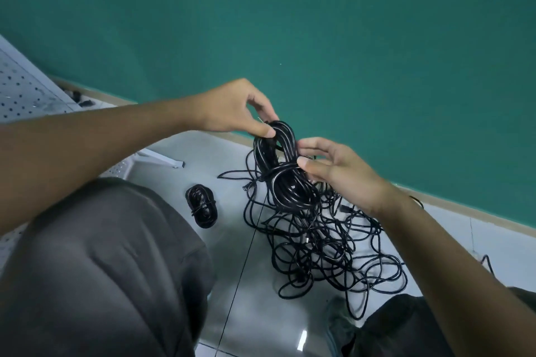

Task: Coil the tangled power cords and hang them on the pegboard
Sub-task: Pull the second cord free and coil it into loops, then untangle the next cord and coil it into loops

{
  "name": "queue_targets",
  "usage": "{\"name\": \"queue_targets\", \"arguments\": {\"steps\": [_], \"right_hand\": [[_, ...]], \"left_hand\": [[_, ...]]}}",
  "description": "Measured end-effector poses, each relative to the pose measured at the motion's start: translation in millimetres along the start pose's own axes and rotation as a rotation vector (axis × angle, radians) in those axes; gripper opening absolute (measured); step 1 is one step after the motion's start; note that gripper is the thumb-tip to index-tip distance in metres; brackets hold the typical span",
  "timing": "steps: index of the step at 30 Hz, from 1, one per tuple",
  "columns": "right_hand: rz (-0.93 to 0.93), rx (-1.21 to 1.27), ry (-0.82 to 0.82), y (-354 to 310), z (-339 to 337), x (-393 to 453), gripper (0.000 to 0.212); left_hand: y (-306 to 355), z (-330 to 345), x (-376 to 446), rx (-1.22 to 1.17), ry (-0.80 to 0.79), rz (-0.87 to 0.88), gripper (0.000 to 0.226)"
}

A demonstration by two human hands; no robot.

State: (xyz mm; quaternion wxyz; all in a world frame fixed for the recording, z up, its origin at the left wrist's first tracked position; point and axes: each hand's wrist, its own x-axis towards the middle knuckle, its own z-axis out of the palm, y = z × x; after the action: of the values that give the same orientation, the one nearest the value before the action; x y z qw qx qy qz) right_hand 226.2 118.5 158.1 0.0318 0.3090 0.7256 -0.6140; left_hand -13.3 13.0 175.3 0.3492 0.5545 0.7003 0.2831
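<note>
Down on the pale tiled floor (232, 182), close to the edge where it meets the green wall (348, 38), sprawls the big tangle of black cords (327, 243), thin glossy loops crossing every which way. Rising out of it, held above the floor, is the coil (282, 171): a long bundle of tight loops, cinched round the middle by a wrap of its own cord. The left hand (232, 107) pinches the coil's top between thumb and fingertips; the right hand (333, 168), fingers loosely curled, thumb pressing, grips the wrap. A smaller finished bundle (201, 206) lies apart, nearer the knee. White pegboard (20, 90) shows in the far-left corner.
</note>
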Motion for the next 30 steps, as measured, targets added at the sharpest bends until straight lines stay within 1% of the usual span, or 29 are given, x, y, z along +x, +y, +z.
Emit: {"name": "queue_targets", "arguments": {"steps": [2, 4, 8, 13, 17, 20, 21, 23, 24, 27, 30], "right_hand": [[0.001, -0.102, 0.003, 1, 8, 4, 0.04], [-0.012, -0.158, -0.007, 4, 14, 7, 0.043], [-0.049, -0.287, 0.004, 12, 29, 12, 0.05], [-0.08, -0.411, 0.009, 32, 41, 27, 0.053], [-0.039, -0.486, 0.031, 55, 49, 48, 0.057], [0.009, -0.53, 0.022, 75, 57, 65, 0.06], [0.025, -0.534, 0.018, 82, 60, 71, 0.06], [0.055, -0.547, 0.006, 98, 66, 85, 0.061], [0.063, -0.56, -0.004, 105, 69, 93, 0.061], [0.068, -0.621, -0.046, 123, 77, 120, 0.062], [0.089, -0.675, -0.1, 141, 80, 146, 0.06]], "left_hand": [[-31, -3, -2, 0.034, 0.046, -0.078, 0.018], [-66, -5, -6, 0.085, 0.091, -0.159, 0.016], [-134, -1, -23, 0.157, 0.222, -0.371, 0.019], [-211, 22, -42, 0.083, 0.387, -0.583, 0.019], [-258, 43, -49, -0.03, 0.495, -0.694, 0.018], [-285, 57, -44, -0.062, 0.507, -0.742, 0.012], [-294, 60, -40, -0.065, 0.52, -0.75, 0.013], [-313, 66, -31, -0.048, 0.535, -0.758, 0.022], [-320, 68, -26, -0.035, 0.53, -0.76, 0.022], [-335, 72, -14, 0.047, 0.477, -0.764, 0.011], [-353, 78, -9, 0.11, 0.454, -0.812, 0.016]]}}
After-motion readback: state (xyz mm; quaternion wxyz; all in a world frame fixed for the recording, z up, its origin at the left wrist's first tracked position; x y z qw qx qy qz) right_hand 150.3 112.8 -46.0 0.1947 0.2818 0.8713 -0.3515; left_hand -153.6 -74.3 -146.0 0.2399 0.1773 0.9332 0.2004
